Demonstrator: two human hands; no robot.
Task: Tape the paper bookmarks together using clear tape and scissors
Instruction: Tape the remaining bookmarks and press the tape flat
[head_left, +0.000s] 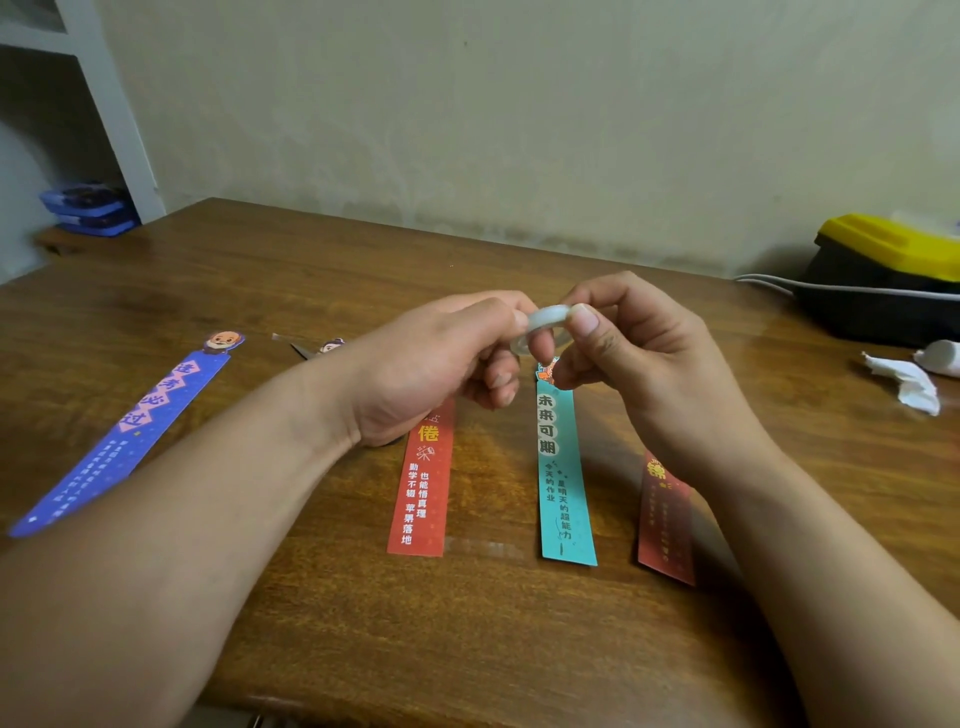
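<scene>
A small roll of clear tape is held above the wooden table between both hands. My left hand pinches its left side; my right hand pinches its right side with thumb and fingers. Below lie paper bookmarks: a purple one at the left, a red one, a teal one, and a dark red one partly under my right forearm. A strip of clear tape lies between the red and teal bookmarks' lower ends. Scissor blades and another bookmark's top peek out behind my left wrist.
A black box with a yellow lid and a white cable sit at the back right. Crumpled white paper lies at the right edge. Blue boxes rest on a shelf at the far left. The wall runs behind the table.
</scene>
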